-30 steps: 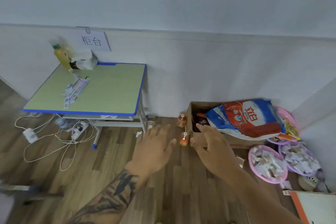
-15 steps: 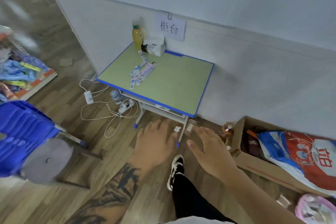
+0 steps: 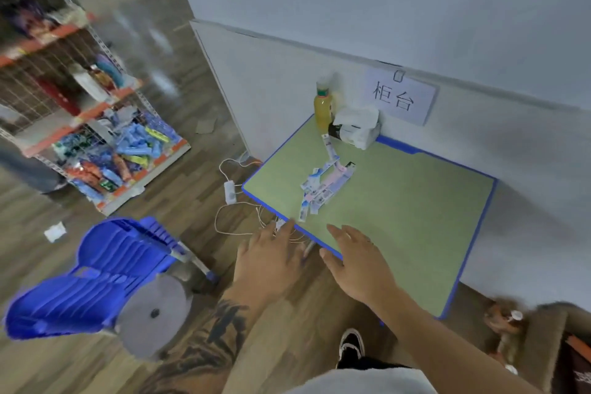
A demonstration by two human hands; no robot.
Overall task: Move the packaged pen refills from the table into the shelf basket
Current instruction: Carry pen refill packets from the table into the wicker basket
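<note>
Packaged pen refills (image 3: 323, 190): one loose pile, individual count unreadable, on the green table (image 3: 399, 217) toward its left edge. Since a second ago the view has swung round and the table is closer; pickup is likely next. Left hand (image 3: 271, 261), right hand (image 3: 358, 265): two, both spread, holding nothing, short of the pile. Shelf (image 3: 80, 125): one, at left, blurred.

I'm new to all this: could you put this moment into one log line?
stage: approach | left hand: open, empty | right hand: open, over blue-edged green table | white-and-blue packaged pen refills: on table, untouched
</note>
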